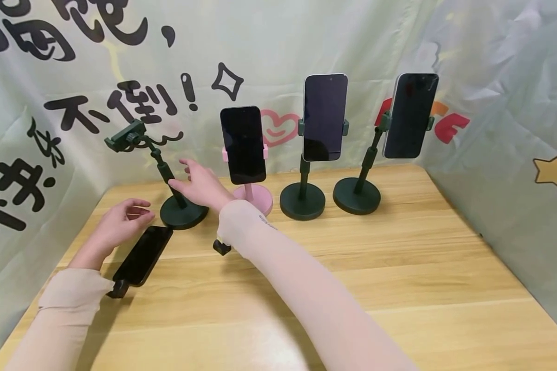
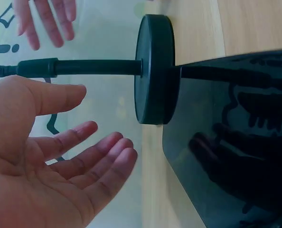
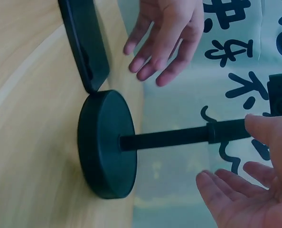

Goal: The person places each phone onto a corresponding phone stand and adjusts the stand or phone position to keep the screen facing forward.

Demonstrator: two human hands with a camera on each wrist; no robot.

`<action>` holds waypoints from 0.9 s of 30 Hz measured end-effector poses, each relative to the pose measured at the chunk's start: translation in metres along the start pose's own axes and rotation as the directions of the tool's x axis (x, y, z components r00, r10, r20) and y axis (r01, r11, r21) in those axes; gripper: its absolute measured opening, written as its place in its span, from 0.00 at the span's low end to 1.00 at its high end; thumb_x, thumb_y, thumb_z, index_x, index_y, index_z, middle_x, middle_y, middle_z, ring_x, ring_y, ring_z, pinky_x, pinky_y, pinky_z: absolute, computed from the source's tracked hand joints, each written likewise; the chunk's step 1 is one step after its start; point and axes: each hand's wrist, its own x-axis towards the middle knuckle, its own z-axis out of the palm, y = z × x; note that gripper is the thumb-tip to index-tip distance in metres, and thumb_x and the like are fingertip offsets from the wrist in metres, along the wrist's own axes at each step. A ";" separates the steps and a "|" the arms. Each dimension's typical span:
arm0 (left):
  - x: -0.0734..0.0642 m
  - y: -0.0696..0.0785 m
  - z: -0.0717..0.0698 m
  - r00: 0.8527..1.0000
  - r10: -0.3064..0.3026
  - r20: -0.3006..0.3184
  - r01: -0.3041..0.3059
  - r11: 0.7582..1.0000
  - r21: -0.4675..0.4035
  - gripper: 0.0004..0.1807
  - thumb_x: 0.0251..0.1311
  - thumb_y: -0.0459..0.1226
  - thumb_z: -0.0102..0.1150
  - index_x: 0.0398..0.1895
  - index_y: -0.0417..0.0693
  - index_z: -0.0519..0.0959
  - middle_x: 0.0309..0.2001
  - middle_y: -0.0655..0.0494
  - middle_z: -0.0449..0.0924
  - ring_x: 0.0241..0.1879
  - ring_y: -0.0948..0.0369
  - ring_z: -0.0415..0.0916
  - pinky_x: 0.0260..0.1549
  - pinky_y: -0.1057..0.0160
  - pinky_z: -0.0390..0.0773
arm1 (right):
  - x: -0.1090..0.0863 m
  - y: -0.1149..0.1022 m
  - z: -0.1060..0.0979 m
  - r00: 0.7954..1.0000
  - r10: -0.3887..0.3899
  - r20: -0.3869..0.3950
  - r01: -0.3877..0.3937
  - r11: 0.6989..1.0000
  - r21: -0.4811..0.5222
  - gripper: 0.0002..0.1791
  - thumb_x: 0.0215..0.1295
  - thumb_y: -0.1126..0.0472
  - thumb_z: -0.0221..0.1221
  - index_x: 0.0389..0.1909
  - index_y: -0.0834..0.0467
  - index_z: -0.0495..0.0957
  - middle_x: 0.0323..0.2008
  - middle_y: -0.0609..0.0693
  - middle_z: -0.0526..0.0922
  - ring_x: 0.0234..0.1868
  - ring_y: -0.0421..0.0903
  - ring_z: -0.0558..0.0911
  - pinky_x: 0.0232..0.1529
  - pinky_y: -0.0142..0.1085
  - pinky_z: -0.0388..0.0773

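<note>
An empty dark green phone stand (image 1: 181, 212) stands upright at the left of the table, its clamp head (image 1: 127, 136) tilted. My right hand (image 1: 204, 186) is beside its post, thumb and fingers apart; in the right wrist view the thumb (image 3: 267, 130) overlaps the post, and I cannot tell whether they touch. My left hand (image 1: 123, 224) hovers left of the base with fingers loosely bent and nothing in them, as the left wrist view shows its palm (image 2: 51, 180). Just in front of that base a black smartphone (image 1: 144, 255) lies screen up, partly under my left wrist camera.
To the right stand a pink stand (image 1: 260, 198) holding a black phone (image 1: 243, 147), then two dark green stands with phones (image 1: 325, 118) (image 1: 410, 116) clamped upright. A printed cloth (image 1: 269, 46) hangs behind and at both sides of the wooden table (image 1: 422, 268).
</note>
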 end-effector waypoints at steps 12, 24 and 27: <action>0.017 0.002 0.006 0.989 -0.053 0.140 0.054 0.998 -0.007 0.38 0.83 0.48 0.53 0.79 0.27 0.59 0.71 0.23 0.71 0.70 0.30 0.71 0.67 0.32 0.74 | 0.008 -0.025 0.006 0.999 0.052 0.008 -0.052 0.998 -0.023 0.38 0.82 0.43 0.56 0.86 0.46 0.56 0.81 0.44 0.69 0.78 0.42 0.73 0.77 0.37 0.71; 0.022 -0.001 0.012 0.987 -0.051 0.154 0.055 0.998 -0.022 0.37 0.83 0.46 0.52 0.78 0.22 0.60 0.72 0.22 0.70 0.71 0.30 0.70 0.70 0.33 0.73 | 0.017 -0.027 0.013 0.999 0.030 0.027 -0.029 0.999 -0.046 0.32 0.86 0.47 0.52 0.85 0.46 0.59 0.77 0.45 0.75 0.76 0.40 0.76 0.76 0.34 0.71; 0.023 -0.001 0.013 0.987 -0.062 0.145 0.062 0.998 0.006 0.38 0.82 0.47 0.53 0.77 0.22 0.62 0.71 0.22 0.70 0.70 0.30 0.70 0.69 0.32 0.73 | 0.018 -0.027 0.014 1.000 0.019 0.022 -0.018 0.999 -0.049 0.33 0.85 0.47 0.53 0.85 0.48 0.60 0.78 0.45 0.74 0.75 0.41 0.76 0.76 0.32 0.72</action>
